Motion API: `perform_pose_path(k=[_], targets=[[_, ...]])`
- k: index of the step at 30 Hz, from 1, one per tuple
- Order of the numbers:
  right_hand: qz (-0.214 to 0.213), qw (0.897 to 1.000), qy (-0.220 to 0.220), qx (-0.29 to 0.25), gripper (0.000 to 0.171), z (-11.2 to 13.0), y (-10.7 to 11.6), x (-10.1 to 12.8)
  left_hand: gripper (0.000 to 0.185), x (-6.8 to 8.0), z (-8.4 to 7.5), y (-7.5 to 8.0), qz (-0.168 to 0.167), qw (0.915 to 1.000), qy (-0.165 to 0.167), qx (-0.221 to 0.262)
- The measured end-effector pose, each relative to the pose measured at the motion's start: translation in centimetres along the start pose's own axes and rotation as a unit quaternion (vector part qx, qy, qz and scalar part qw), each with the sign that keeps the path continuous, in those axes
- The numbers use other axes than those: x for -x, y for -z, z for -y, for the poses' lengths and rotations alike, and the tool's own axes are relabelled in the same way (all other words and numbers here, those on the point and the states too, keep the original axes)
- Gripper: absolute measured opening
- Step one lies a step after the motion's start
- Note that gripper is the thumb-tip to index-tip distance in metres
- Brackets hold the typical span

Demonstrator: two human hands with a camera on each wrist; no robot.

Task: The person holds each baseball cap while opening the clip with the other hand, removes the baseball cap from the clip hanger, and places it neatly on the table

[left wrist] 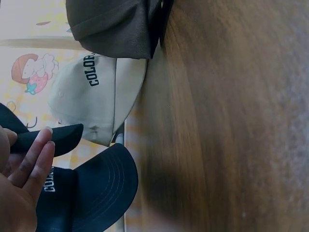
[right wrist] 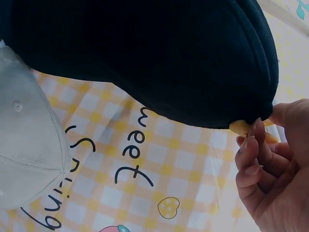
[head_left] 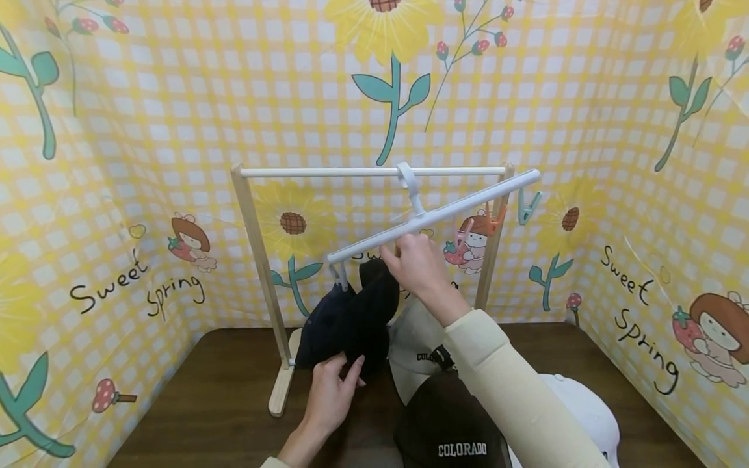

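dark navy fabric makes up the cap (head_left: 351,322) hanging at the middle of the head view, its soft crown bunched under the white hanger (head_left: 433,214), which tilts down to the left from the rail of the wooden rack (head_left: 257,260). in the left wrist view its curved brim shows rows of stitching and part of white lettering, probably "colorado", though only a few letters can be read. the right hand (head_left: 412,260) reaches up to the hanger at centre frame; in the right wrist view its thumb and fingertips (right wrist: 253,130) pinch a small yellow clip (right wrist: 240,128) at the cap's edge. the left hand (head_left: 333,390), lower centre, touches the underside of the cap with straight fingers slightly apart. a pale grey cap (head_left: 415,354) printed "colo…" sits just right of the navy one, and a dark brown cap (head_left: 450,422) reading "colorado" lies at the bottom centre on the brown table (head_left: 216,396), beside a white cap (head_left: 585,409) at lower right. "sweet spring" is written on the yellow checked backdrop (head_left: 175,130) at both left and right.
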State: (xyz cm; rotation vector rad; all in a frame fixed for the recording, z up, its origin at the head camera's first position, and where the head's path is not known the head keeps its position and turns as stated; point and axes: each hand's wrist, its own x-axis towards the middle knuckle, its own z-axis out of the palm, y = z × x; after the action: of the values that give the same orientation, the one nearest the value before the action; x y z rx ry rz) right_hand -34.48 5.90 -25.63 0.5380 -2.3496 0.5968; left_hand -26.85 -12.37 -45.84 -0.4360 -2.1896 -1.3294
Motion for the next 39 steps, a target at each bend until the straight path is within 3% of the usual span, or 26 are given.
perform_pose_path(k=[9,29,35,39], targets=[[-0.001,1.0,0.001,-0.024,0.051,-0.1,0.02,0.2,0.031,-0.01,-0.15,0.1,-0.001,1.0,0.005,-0.001],[-0.002,1.0,-0.001,-0.027,0.051,-0.19,0.01,0.17,0.031,-0.13,-0.11,0.27,0.004,1.0,0.002,-0.004],[-0.003,1.0,-0.006,-0.026,0.051,-0.14,-0.05,0.09,0.029,-0.13,0.04,0.24,-0.002,0.9999,-0.013,-0.007],[-0.008,1.0,-0.008,-0.028,0.05,-0.15,-0.04,0.06,0.028,-0.15,0.12,0.32,0.003,1.0,-0.002,-0.006]])
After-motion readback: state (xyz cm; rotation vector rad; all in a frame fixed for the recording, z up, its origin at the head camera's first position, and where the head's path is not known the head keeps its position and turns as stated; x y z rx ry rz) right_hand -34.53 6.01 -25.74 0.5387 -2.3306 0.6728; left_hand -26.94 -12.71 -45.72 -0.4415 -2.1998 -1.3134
